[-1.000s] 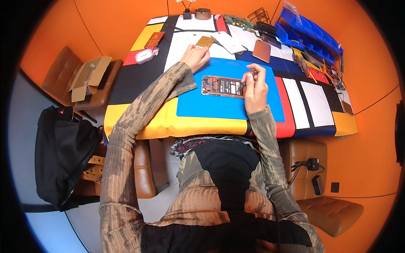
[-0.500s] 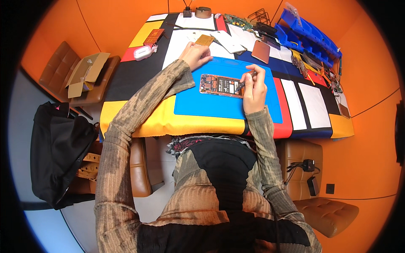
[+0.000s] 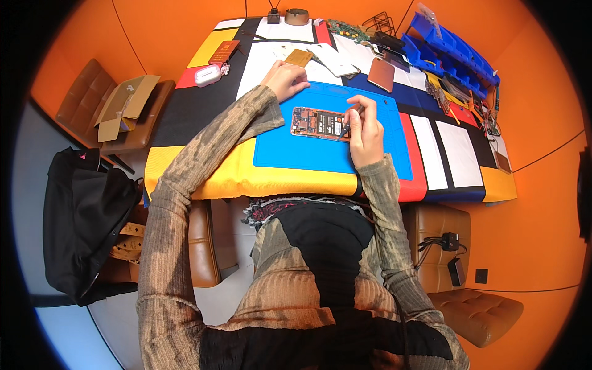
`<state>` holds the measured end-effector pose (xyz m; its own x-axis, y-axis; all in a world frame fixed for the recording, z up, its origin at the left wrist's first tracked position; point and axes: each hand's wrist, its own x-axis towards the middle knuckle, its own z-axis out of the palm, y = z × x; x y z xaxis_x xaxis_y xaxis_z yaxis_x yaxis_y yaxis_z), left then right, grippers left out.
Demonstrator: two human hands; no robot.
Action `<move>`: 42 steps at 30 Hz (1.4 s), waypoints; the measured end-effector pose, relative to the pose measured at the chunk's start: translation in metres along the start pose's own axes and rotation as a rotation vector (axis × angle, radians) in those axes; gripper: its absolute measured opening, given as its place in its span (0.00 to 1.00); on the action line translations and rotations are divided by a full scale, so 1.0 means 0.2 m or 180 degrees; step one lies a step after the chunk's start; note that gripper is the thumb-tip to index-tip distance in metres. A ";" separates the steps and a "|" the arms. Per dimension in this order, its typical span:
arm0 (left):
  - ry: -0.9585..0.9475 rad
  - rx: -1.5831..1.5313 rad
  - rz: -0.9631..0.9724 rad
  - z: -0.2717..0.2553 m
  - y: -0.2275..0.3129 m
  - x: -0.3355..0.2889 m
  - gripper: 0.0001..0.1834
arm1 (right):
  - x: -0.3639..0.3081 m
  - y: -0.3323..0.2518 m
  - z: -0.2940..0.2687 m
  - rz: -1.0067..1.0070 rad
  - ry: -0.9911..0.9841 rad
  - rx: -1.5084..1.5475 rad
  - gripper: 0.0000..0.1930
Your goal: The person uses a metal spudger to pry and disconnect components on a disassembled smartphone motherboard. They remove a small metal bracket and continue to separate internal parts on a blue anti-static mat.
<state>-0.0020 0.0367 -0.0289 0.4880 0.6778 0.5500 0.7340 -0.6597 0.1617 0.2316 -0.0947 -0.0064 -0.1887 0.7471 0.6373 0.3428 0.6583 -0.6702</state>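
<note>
An opened phone (image 3: 319, 123), its dark battery and reddish inner parts exposed, lies lengthwise on the blue work mat (image 3: 290, 153). My right hand (image 3: 368, 137) is closed round a slim, dark, pen-shaped tool (image 3: 345, 129). The tool slants down to the phone's lower right edge, beside the battery; whether its tip touches cannot be made out. My left hand (image 3: 285, 81) rests with curled fingers at the mat's far left corner. Just beyond it lies a gold-coloured card (image 3: 300, 58); I see nothing in that hand, though its fingertips are partly hidden.
White phone-like panels (image 3: 333, 60) and a brown flat case (image 3: 381, 75) lie beyond the mat. Blue parts bins (image 3: 453, 58) and loose tools (image 3: 453, 102) fill the far right. A white earphone case (image 3: 208, 75) and a red booklet (image 3: 224, 52) sit at left.
My right hand has shifted slightly left and nearer to me, carrying the tool's tip along the phone's lower edge. My left hand and the phone stay about where they were.
</note>
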 end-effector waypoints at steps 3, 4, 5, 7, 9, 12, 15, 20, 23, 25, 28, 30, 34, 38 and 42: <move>-0.0049 0.0003 -0.0014 -0.01 0.00 0.00 0.11 | 0.00 0.01 0.00 -0.0153 0.0224 0.0081 0.08; -0.0045 0.0013 -0.0011 -0.01 0.01 0.00 0.11 | 0.01 0.02 0.01 -0.0214 0.0288 0.0009 0.08; -0.0041 0.0023 -0.0008 -0.01 0.01 0.00 0.11 | 0.01 0.02 0.01 -0.0276 0.0368 -0.0074 0.08; -0.0005 0.0027 0.0011 -0.01 0.01 0.00 0.12 | 0.01 0.02 0.00 -0.0255 0.0353 -0.0087 0.08; 0.0005 0.0032 0.0016 -0.01 0.01 0.00 0.12 | 0.01 0.02 0.00 -0.0173 0.0331 -0.0069 0.08; 0.0009 0.0048 0.0018 -0.01 0.01 0.00 0.13 | 0.01 0.01 -0.01 -0.0035 0.0268 -0.0008 0.08; 0.0032 0.0084 0.0050 -0.01 0.01 0.01 0.13 | 0.01 0.02 -0.01 -0.0140 0.0250 -0.0020 0.08; 0.0059 0.0066 0.0073 0.00 0.01 0.00 0.12 | 0.02 0.02 -0.01 -0.0355 0.0166 -0.0052 0.08; 0.0040 0.0090 0.0109 -0.01 0.01 0.01 0.11 | 0.01 0.02 -0.02 -0.0256 0.0077 0.0004 0.07; -0.0129 0.0078 0.0033 -0.02 0.01 0.01 0.12 | 0.01 0.02 -0.01 -0.0215 0.0119 -0.0163 0.07; -0.0155 0.0080 0.0022 -0.01 0.00 0.01 0.11 | 0.02 0.02 0.01 -0.0246 0.0185 -0.0326 0.09; -0.0045 0.0065 0.0089 -0.01 0.00 0.01 0.10 | 0.03 0.03 0.01 -0.0332 0.0225 -0.0299 0.10; 0.0113 0.0104 0.0177 0.01 -0.01 0.01 0.08 | 0.04 0.03 0.00 -0.0481 0.0216 -0.0114 0.13; 0.0119 0.0096 0.0180 0.01 -0.02 0.01 0.07 | 0.03 0.03 -0.01 -0.0387 0.0170 -0.0133 0.13; 0.0089 0.0006 0.0159 0.01 -0.01 0.01 0.06 | 0.04 0.04 0.00 -0.0521 0.0291 -0.0170 0.11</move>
<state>-0.0014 0.0400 -0.0297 0.5106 0.6347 0.5800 0.7100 -0.6917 0.1319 0.2330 -0.0838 -0.0066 -0.1623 0.6175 0.7696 0.3633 0.7626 -0.5353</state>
